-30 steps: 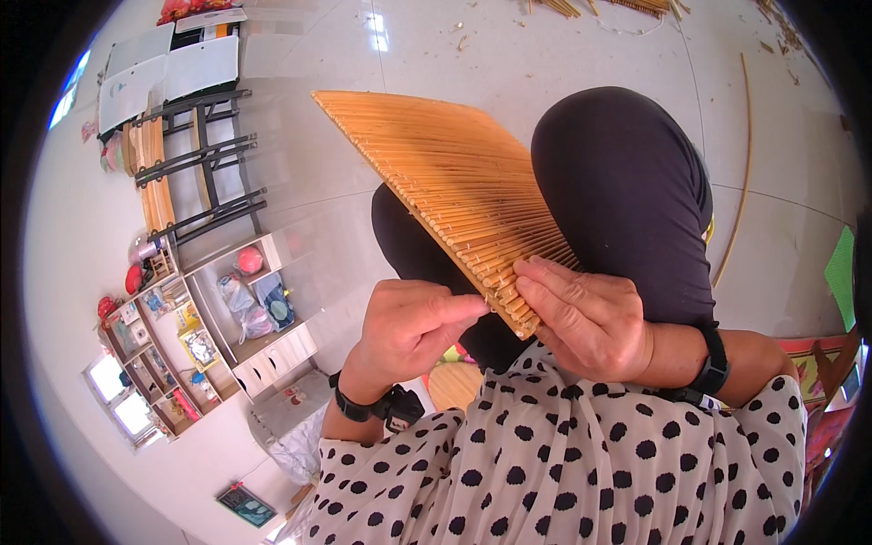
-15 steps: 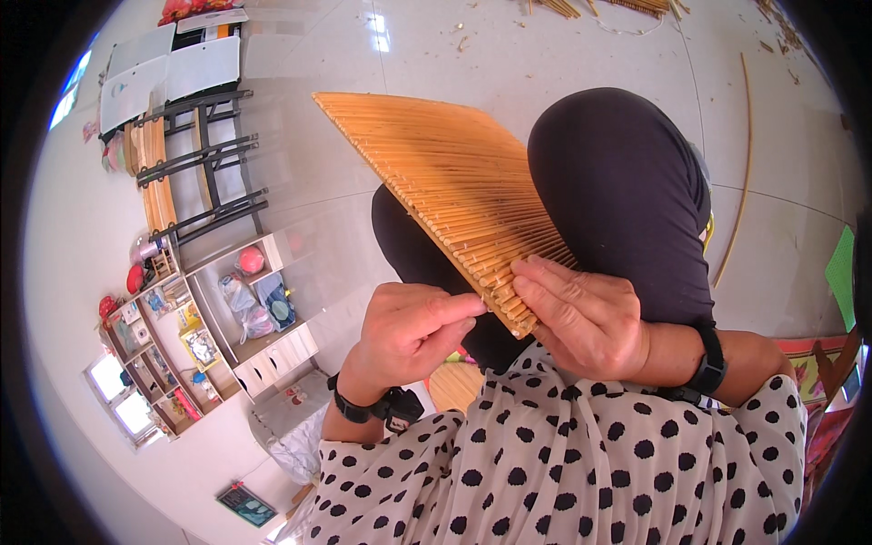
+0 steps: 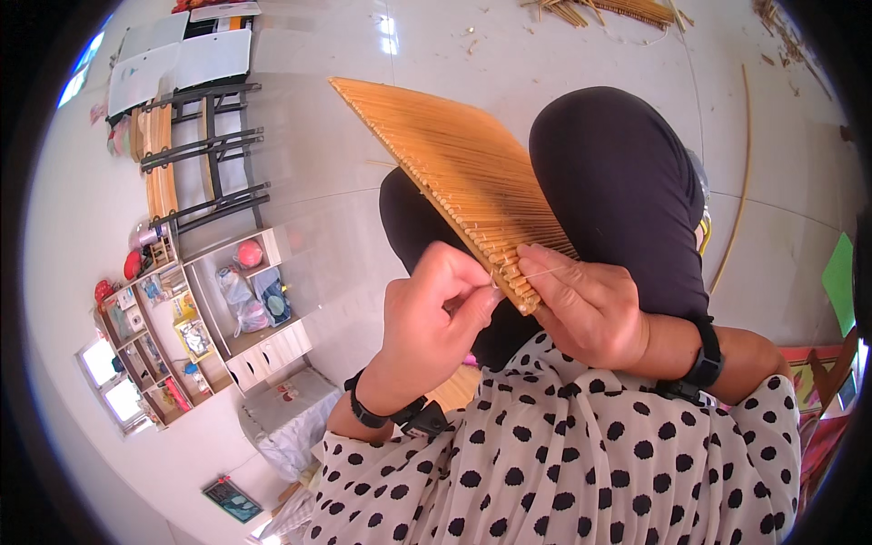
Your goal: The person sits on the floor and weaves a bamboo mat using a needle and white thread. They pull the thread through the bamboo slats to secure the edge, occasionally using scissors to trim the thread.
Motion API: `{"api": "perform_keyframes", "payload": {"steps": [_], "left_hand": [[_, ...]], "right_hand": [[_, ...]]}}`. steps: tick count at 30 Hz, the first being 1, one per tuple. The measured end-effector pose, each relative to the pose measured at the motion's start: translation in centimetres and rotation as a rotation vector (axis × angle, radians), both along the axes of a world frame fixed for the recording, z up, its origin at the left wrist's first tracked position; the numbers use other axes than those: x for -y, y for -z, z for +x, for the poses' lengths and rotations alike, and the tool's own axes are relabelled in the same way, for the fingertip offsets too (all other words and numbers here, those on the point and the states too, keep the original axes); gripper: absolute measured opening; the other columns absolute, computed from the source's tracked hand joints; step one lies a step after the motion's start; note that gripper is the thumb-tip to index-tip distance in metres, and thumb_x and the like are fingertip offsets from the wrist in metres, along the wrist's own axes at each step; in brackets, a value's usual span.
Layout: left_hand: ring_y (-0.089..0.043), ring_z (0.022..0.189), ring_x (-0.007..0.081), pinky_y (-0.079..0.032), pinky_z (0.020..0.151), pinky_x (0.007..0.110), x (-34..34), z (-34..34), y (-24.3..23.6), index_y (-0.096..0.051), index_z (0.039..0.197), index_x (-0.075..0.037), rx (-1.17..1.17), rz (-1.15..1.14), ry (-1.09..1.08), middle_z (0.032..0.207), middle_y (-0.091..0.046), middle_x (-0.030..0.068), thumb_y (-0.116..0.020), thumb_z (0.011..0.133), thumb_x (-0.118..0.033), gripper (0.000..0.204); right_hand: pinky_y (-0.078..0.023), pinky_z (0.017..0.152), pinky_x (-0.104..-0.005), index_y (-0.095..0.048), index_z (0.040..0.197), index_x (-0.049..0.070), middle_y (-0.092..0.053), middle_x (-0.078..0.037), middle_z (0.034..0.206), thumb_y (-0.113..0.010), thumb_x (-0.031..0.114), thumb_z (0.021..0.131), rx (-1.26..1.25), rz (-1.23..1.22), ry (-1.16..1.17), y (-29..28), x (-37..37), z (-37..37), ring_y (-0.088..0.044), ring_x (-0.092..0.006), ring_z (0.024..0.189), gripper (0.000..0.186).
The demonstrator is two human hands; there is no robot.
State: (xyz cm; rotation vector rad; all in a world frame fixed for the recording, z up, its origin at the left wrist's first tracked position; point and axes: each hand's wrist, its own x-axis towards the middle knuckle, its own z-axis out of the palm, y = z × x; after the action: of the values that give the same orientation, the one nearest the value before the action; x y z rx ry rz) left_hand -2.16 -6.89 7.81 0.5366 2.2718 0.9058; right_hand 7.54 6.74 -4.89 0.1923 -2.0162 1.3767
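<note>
A slatted mat of thin golden sticks (image 3: 445, 150) is tilted between my knees, with white stitching along its near edge. My right hand (image 3: 589, 313) grips its lower end, fingers over the sticks and thumb beside them. My left hand (image 3: 431, 327) is at that edge, with index finger and thumb pinched on a fine pale thread, partly hard to make out. A strand of the thread (image 3: 559, 270) crosses toward my right fingers.
Loose sticks and scraps (image 3: 572, 11) lie on the tiled floor ahead, a long thin stick (image 3: 734, 218) to the right. At left stand a shelf unit (image 3: 204, 341), folded black frames (image 3: 209, 154) and a covered box (image 3: 282, 418).
My left hand has moved up along the mat edge, its index finger now bent into a pinch. The mat has shifted slightly, and a thread strand now shows across my right fingers.
</note>
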Motion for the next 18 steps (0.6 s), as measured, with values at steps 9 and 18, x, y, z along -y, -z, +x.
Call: {"api": "perform_keyframes", "payload": {"steps": [9,18], "left_hand": [[-0.064,0.069,0.0113,-0.052,0.061,0.025,-0.2,0.9,0.0,-0.036,0.099,0.000,0.035,0.232,0.013,0.077,-0.064,0.0104,-0.050,0.095,0.007,0.016],[-0.066,0.086,0.0305,-0.053,0.071,0.040,3.1,-3.2,-2.4,-0.059,0.111,-0.006,-0.813,0.062,0.253,0.110,-0.063,0.0126,-0.067,0.081,0.002,0.033]], "right_hand": [[-0.061,0.076,-0.0377,-0.062,0.112,-0.014,-0.069,-0.026,0.104,-0.071,-0.006,0.074,0.013,0.078,0.061,-0.9,0.7,0.1,-0.072,-0.0350,0.089,0.040],[-0.059,0.069,-0.0367,-0.063,0.113,-0.004,-0.070,-0.019,0.103,-0.070,-0.003,0.080,0.094,0.205,0.119,-2.5,1.8,-1.6,-0.072,-0.0326,0.083,0.035]]}}
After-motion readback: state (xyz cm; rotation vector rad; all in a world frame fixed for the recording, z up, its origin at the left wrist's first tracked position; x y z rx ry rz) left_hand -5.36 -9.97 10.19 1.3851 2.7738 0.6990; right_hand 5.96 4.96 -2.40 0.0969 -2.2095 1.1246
